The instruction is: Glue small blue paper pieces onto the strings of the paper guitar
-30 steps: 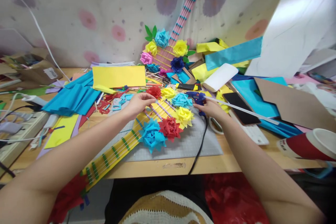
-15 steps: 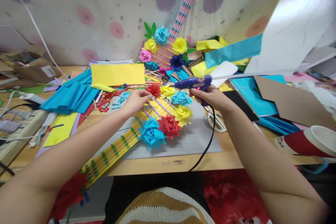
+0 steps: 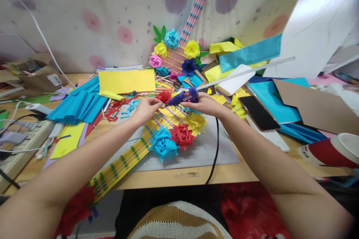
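My right hand (image 3: 203, 104) grips a blue hot glue gun (image 3: 183, 96), with a long clear glue stick (image 3: 246, 71) sticking out of its back. The gun's nozzle end is close to my left fingertips. My left hand (image 3: 150, 106) is closed in a pinch on a small pale blue piece (image 3: 163, 105), too small to make out well. Just behind it sits a red paper flower (image 3: 164, 96) on a yellow guitar-shaped craft (image 3: 134, 153). Blue (image 3: 163, 143), red (image 3: 183, 136) and yellow (image 3: 197, 122) paper flowers cover its near side.
A pink flowered guitar craft (image 3: 193, 18) leans on the wall behind. Blue crepe paper (image 3: 78, 101) and a power strip (image 3: 25, 149) lie left. Rightward are a phone (image 3: 259, 113), cardboard (image 3: 314, 108) and a paper cup (image 3: 331, 151). The gun's black cord (image 3: 215, 153) hangs over the table edge.
My right hand has brought the glue gun leftward and slightly down, to my left fingertips. My left hand has stayed nearly in place, still pinching the small piece.
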The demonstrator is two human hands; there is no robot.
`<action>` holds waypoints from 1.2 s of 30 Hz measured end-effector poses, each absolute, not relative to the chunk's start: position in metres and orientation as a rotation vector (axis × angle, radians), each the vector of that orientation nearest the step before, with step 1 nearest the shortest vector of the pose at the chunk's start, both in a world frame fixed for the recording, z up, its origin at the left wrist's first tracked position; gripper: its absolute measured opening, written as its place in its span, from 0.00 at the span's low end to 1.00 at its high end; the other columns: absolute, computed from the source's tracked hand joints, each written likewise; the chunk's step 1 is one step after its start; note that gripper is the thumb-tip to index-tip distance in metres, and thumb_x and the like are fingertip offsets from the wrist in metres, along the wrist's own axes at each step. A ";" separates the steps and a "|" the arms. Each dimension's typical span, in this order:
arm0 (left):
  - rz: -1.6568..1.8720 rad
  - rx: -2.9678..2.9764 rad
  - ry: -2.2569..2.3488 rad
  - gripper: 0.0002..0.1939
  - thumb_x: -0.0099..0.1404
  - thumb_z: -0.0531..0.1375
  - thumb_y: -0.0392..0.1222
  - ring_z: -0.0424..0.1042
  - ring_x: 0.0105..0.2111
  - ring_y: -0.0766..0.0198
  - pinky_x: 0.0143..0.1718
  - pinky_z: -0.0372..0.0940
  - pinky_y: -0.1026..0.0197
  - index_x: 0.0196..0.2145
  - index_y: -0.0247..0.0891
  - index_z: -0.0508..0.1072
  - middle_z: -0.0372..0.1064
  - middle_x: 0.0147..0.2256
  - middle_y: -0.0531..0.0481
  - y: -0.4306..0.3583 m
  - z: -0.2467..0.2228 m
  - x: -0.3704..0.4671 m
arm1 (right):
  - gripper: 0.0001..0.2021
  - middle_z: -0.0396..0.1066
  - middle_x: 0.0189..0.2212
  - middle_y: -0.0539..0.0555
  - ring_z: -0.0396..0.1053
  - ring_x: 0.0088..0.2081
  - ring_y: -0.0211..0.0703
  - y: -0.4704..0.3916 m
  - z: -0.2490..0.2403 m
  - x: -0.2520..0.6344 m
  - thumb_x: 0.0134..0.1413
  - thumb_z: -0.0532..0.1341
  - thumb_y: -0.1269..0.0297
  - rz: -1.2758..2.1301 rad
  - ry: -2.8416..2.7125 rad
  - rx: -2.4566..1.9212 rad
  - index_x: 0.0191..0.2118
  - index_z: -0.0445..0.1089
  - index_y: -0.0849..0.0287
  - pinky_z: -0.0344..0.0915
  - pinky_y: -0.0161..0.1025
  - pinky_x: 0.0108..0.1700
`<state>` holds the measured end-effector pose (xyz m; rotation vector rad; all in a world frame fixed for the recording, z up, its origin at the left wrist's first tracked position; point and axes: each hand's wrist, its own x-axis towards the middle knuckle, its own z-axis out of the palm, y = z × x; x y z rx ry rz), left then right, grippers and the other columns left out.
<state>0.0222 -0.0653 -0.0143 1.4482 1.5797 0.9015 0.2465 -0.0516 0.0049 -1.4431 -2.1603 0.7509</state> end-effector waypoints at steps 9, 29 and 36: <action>0.913 1.413 1.573 0.05 0.53 0.61 0.39 0.65 0.19 0.70 0.16 0.57 0.69 0.28 0.34 0.73 0.69 0.21 0.52 -0.065 -0.011 0.025 | 0.22 0.73 0.36 0.54 0.68 0.41 0.48 -0.051 0.008 0.244 0.46 0.60 0.46 0.731 -2.192 -1.510 0.41 0.74 0.57 0.62 0.40 0.43; 0.898 1.372 1.590 0.05 0.51 0.63 0.39 0.62 0.17 0.71 0.17 0.53 0.69 0.24 0.35 0.73 0.66 0.17 0.55 -0.068 -0.004 0.025 | 0.20 0.71 0.27 0.52 0.68 0.37 0.47 -0.043 0.002 0.246 0.44 0.60 0.44 0.694 -2.151 -1.420 0.33 0.74 0.57 0.64 0.41 0.40; 0.865 1.364 1.578 0.04 0.53 0.62 0.38 0.60 0.16 0.73 0.15 0.51 0.70 0.25 0.34 0.74 0.65 0.17 0.54 -0.070 0.000 0.025 | 0.20 0.71 0.28 0.52 0.68 0.35 0.45 -0.047 0.010 0.247 0.44 0.61 0.46 0.745 -2.103 -1.432 0.35 0.74 0.58 0.63 0.40 0.40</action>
